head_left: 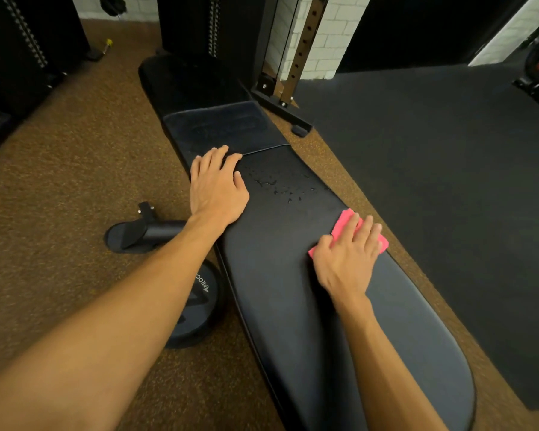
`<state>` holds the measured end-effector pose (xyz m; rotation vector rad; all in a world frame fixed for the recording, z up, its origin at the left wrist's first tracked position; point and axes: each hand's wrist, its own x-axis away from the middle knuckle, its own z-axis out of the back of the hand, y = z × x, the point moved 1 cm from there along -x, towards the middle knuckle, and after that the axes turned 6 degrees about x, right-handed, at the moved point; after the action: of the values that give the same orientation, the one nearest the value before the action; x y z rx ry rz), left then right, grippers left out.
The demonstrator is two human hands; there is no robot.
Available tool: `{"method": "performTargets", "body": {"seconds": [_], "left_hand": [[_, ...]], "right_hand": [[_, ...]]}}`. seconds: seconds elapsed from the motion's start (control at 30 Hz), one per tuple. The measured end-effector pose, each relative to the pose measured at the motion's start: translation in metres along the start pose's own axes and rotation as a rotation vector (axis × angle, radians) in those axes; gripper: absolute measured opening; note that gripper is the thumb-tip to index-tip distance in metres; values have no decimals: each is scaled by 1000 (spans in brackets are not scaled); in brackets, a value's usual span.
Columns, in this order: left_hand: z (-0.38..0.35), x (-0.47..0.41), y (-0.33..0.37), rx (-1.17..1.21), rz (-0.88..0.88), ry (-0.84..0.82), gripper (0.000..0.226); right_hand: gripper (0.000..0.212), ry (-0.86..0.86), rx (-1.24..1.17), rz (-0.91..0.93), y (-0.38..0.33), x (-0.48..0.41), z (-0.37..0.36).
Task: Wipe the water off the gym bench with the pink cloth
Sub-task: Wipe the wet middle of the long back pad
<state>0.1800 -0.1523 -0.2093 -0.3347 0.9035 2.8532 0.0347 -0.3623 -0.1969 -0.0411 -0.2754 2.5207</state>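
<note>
A long black gym bench [280, 275] runs from near me toward the far wall. Water droplets [280, 185] speckle its pad just past the middle. My right hand [346, 259] lies flat on the pink cloth [344, 222], pressing it onto the pad near the bench's right edge, a little nearer to me than the droplets. Most of the cloth is hidden under the hand. My left hand [217, 185] rests palm down with fingers spread on the bench's left edge, beside the wet patch.
The bench's round foot and crossbar [143, 236] and a round black pad [196, 309] sit on the brown floor to the left. A rack upright with a bolted base [280, 98] stands close by the bench's right side. A dark mat [448, 181] covers the floor at right.
</note>
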Motion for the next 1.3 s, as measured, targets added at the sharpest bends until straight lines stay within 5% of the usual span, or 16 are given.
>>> {"method": "performTargets", "body": {"seconds": [0.3,0.57,0.8,1.03,1.3], "left_hand": [[-2,3,-1,-50,7,16,46],[-2,-4,10,-158,17,-30,53],[-2,2,6,-159,24,-26,53],[-1,-2,6,-125,0,10,51],[0,1,7,-118,12,16,51]], "right_hand": [[66,-74,73,588,-31,16,-12],[70,-65,64,220,-4,-10,-2],[65,-107,56,692,-18,13,-9],[68,-134,93,456,-27,-30,0],[60,-95,27,743,-27,-8,-10]]}}
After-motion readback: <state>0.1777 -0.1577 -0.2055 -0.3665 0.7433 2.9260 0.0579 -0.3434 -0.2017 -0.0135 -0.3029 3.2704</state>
